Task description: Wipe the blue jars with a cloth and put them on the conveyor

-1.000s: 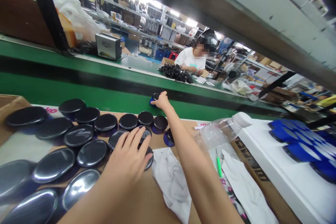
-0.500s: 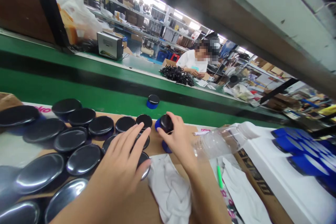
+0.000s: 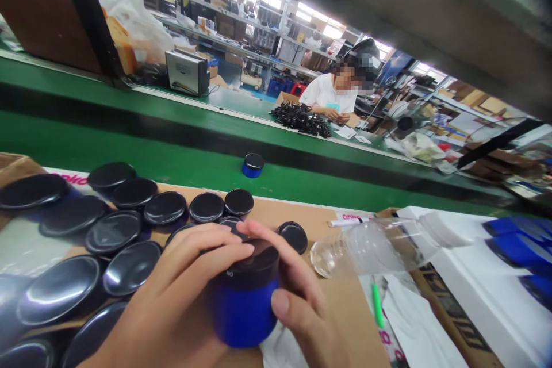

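A blue jar with a black lid point(image 3: 248, 299) is held upright between both hands, close to the camera. My left hand point(image 3: 181, 293) wraps its left side, with fingertips over the lid. Around its right side curls my right hand point(image 3: 302, 299), thumb on the blue wall and fingers by the lid. Many black-lidded jars point(image 3: 118, 230) stand on the cardboard at the left. One more black-lidded jar point(image 3: 292, 237) sits just beyond my right hand. A white cloth point(image 3: 282, 348) lies partly hidden beneath the held jar.
A small blue jar point(image 3: 253, 165) stands on the green surface point(image 3: 194, 167). At the right are a clear plastic bottle point(image 3: 375, 244), a green pen point(image 3: 378, 305), and a white box point(image 3: 478, 276) bearing blue jars. Across the bench sits a person point(image 3: 332, 95) beside black cables point(image 3: 299, 119).
The blue jar has come nearer the camera, upright in both hands. My left hand, spread and holding nothing before, now grips it too. The view has shifted slightly.
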The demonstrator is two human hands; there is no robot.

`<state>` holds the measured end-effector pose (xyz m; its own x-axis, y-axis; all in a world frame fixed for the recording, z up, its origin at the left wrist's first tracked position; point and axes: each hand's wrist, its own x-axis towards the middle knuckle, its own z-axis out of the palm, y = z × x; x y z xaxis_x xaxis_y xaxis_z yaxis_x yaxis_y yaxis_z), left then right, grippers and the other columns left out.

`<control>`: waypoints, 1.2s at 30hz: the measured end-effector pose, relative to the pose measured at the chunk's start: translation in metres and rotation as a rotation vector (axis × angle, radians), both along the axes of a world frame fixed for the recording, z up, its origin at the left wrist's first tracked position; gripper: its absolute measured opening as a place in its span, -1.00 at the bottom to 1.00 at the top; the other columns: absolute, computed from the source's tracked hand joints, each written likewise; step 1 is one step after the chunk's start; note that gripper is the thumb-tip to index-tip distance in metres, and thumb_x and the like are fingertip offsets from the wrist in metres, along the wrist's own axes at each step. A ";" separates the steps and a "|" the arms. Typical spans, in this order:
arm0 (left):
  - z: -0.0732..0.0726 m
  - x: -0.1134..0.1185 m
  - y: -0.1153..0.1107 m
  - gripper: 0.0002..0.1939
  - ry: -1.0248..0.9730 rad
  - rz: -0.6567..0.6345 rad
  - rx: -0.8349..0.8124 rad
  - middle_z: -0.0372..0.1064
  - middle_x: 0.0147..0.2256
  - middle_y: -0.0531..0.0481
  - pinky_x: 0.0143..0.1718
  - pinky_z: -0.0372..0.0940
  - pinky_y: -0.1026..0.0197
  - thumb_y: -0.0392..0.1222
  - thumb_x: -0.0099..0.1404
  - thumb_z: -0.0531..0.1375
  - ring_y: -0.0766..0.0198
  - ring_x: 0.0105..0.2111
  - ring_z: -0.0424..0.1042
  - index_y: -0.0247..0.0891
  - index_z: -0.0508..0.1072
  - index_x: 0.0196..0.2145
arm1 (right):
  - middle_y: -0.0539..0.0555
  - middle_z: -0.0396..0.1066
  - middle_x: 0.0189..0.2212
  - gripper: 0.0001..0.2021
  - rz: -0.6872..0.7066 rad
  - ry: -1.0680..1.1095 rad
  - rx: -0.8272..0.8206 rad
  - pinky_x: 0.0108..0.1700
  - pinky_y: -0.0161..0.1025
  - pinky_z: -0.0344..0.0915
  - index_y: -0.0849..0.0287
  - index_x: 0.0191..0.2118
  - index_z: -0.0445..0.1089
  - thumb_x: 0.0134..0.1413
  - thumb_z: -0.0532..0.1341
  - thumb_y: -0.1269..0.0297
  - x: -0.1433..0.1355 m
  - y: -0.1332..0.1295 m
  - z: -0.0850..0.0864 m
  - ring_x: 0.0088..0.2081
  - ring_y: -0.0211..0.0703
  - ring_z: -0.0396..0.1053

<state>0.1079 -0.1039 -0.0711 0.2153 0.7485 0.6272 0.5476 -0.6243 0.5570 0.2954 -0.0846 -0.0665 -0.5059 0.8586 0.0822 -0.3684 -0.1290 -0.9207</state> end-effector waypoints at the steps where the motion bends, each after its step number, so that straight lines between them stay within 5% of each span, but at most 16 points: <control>1: 0.001 0.001 -0.002 -0.63 0.013 0.027 0.005 0.24 0.06 0.11 0.22 0.11 0.42 -0.31 0.35 0.11 0.31 0.11 0.29 -0.08 0.31 0.09 | -0.11 0.24 0.35 -0.50 -0.017 -0.026 0.004 0.37 -0.21 0.12 -0.20 0.26 0.33 0.23 0.31 0.06 -0.003 -0.002 -0.002 0.40 -0.14 0.10; 5: -0.003 0.006 -0.005 -0.66 0.035 0.158 -0.007 0.22 -0.02 0.01 0.14 0.21 0.27 -0.21 0.30 0.17 0.21 0.03 0.30 -0.12 0.33 0.04 | -0.03 0.37 0.26 -0.55 -0.098 -0.080 -0.052 0.39 -0.03 0.12 -0.15 0.18 0.45 0.26 0.22 -0.15 -0.019 -0.005 -0.010 0.33 0.01 0.23; 9: -0.014 0.006 0.001 -0.44 -0.039 0.015 -0.090 0.26 0.11 -0.02 0.22 0.26 0.30 -0.21 0.23 0.23 0.21 0.14 0.33 -0.10 0.23 0.17 | 0.08 0.52 0.12 -0.41 -0.156 -0.060 -0.232 0.35 0.02 0.20 0.01 0.11 0.52 0.23 0.12 -0.30 -0.027 -0.004 -0.020 0.28 0.09 0.32; 13: -0.021 0.004 0.005 -0.47 -0.014 0.008 -0.116 0.35 0.13 0.04 0.25 0.26 0.32 -0.26 0.26 0.22 0.24 0.14 0.39 -0.04 0.25 0.17 | 0.05 0.40 0.24 -0.40 -0.201 -0.133 -0.223 0.42 0.06 0.04 -0.04 0.16 0.47 0.26 0.06 -0.31 -0.023 -0.005 -0.021 0.35 0.07 0.21; 15: -0.021 0.005 0.005 -0.49 0.054 0.047 -0.062 0.39 0.07 0.03 0.23 0.28 0.30 -0.31 0.28 0.15 0.25 0.10 0.41 -0.05 0.25 0.17 | -0.04 0.29 0.32 -0.38 -0.237 -0.139 -0.170 0.45 -0.04 -0.06 -0.13 0.24 0.38 0.17 0.17 -0.32 -0.021 -0.007 -0.017 0.39 -0.02 0.13; 18: -0.018 0.007 0.004 -0.47 0.097 0.089 -0.028 0.41 0.04 -0.02 0.19 0.34 0.31 -0.30 0.29 0.13 0.22 0.07 0.45 -0.11 0.21 0.20 | -0.09 0.40 0.24 -0.40 -0.239 -0.045 -0.195 0.40 -0.12 0.07 -0.18 0.18 0.42 0.04 0.38 -0.20 -0.023 -0.008 -0.010 0.31 -0.06 0.27; 22: -0.015 0.007 0.006 -0.48 0.053 0.020 -0.145 0.39 0.17 0.01 0.19 0.36 0.30 -0.20 0.36 0.17 0.23 0.16 0.43 -0.03 0.19 0.23 | -0.02 0.57 0.05 -0.53 -0.097 0.239 -0.413 0.35 0.01 0.16 -0.07 -0.05 0.60 0.17 0.21 -0.27 -0.025 -0.002 -0.010 0.24 0.03 0.37; 27: -0.012 0.006 0.001 -0.55 0.022 0.038 -0.087 0.34 0.17 0.08 0.30 0.18 0.35 -0.18 0.40 0.16 0.27 0.19 0.35 -0.04 0.26 0.21 | -0.04 0.43 0.22 -0.48 -0.216 0.089 -0.285 0.45 -0.08 -0.08 -0.05 0.11 0.50 0.24 0.15 -0.25 -0.020 0.001 -0.012 0.35 -0.08 0.20; 31: -0.007 0.008 -0.004 -0.57 0.089 0.117 -0.067 0.21 0.07 0.02 0.25 0.18 0.32 -0.31 0.35 0.10 0.29 0.13 0.28 -0.07 0.27 0.15 | 0.00 0.43 0.22 -0.47 -0.217 0.039 -0.188 0.37 -0.05 0.12 -0.07 0.14 0.46 0.19 0.23 -0.24 -0.020 -0.001 -0.011 0.29 -0.02 0.30; 34: -0.006 0.013 -0.004 -0.57 0.025 0.081 -0.164 0.21 0.14 0.08 0.26 0.15 0.39 -0.25 0.40 0.09 0.34 0.17 0.29 0.00 0.26 0.19 | 0.04 0.51 0.14 -0.52 -0.161 0.137 -0.269 0.34 -0.07 0.18 0.01 0.06 0.53 0.25 0.18 -0.20 -0.024 0.001 -0.014 0.24 -0.01 0.36; 36: -0.006 0.016 -0.002 -0.54 0.002 0.070 -0.195 0.29 0.17 0.07 0.26 0.24 0.25 -0.22 0.40 0.11 0.22 0.21 0.31 0.04 0.27 0.22 | 0.08 0.56 0.05 -0.48 -0.115 0.207 -0.340 0.32 -0.03 0.22 0.06 0.06 0.53 0.28 0.12 -0.22 -0.026 0.004 -0.017 0.21 0.01 0.40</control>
<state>0.1238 -0.1060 -0.0773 0.1600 0.8686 0.4689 0.5871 -0.4656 0.6622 0.2695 -0.0804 -0.0839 -0.4078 0.9043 -0.1263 -0.5713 -0.3605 -0.7373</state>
